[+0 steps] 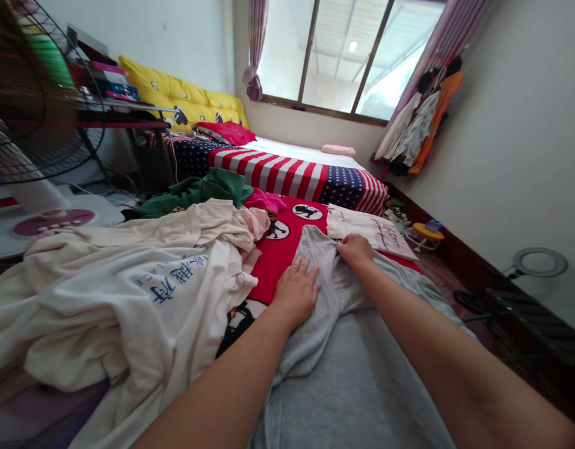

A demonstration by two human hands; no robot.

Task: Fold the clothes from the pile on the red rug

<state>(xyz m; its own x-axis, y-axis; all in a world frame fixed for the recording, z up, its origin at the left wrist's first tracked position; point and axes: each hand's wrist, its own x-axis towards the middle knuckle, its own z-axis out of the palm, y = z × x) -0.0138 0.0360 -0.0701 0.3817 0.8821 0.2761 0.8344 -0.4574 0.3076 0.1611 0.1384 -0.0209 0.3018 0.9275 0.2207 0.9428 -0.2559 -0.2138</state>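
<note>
A grey shirt lies spread in front of me over a red cover with round white prints. My left hand rests flat on the shirt's left part, its fingers stretched out. Further right, my right hand is closed, with fingertips pinching the shirt's far edge. Just beyond that hand is a folded white shirt with faint lettering. To the left, a heap of cream clothes includes a white shirt with blue characters.
Green and pink clothes lie behind the heap. A fan stands at far left. Across the back is a bed with a stars-and-stripes cover. At right are a yellow stool, a ring light and hanging clothes.
</note>
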